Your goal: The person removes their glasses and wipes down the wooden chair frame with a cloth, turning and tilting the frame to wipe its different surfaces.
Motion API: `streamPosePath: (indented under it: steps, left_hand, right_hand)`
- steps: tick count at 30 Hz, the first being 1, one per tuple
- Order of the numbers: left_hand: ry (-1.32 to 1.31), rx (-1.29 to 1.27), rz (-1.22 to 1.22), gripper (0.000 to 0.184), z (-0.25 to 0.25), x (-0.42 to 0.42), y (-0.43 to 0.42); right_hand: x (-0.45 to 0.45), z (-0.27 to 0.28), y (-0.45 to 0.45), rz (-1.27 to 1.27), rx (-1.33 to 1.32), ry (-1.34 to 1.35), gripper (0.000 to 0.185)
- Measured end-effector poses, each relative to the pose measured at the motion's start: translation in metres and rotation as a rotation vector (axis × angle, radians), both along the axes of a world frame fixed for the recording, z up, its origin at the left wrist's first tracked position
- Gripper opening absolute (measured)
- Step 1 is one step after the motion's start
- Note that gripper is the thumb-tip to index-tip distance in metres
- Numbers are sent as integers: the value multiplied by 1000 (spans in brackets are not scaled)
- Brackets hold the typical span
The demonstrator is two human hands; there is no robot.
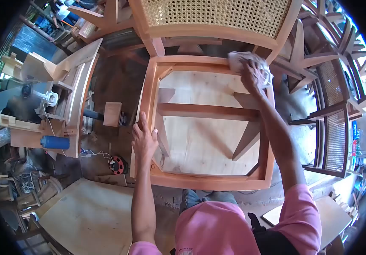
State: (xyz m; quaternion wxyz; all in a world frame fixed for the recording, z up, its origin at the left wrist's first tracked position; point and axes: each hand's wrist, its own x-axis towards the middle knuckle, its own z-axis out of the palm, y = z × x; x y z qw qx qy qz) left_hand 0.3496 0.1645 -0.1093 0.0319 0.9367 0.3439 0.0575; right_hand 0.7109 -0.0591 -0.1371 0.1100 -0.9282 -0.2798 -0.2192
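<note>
Pale cloth (236, 63) blurred and partly hidden by right grip (254, 72), cane panel (217, 12) cut off at top.

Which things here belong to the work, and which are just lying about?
In use, it seems:
wooden chair frame, under the left hand
white cloth, in the right hand
pale board underneath

Apparently just lying about:
blue cylinder
red-and-black reel
wooden block
</note>
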Motion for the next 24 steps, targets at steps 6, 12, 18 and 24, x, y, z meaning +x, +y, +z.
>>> streamPosePath:
  steps: [6,12,18,24]
  left_hand:
    - [-37,-85,-28,82,0,-3,6]
    - [-138,-263,-19,77,4,-3,10]
    - [-173,-157,-87,82,6,-8,12]
    - [-152,-109,-97,81,8,-6,9]
  right_hand:
    - [-63,5,151,236,76,106,34]
    - [-106,-6,288,496,93,127,32]
    - [-54,-18,210,434,80,-31,25]
    - [26,-8,10,38,-99,-51,33]
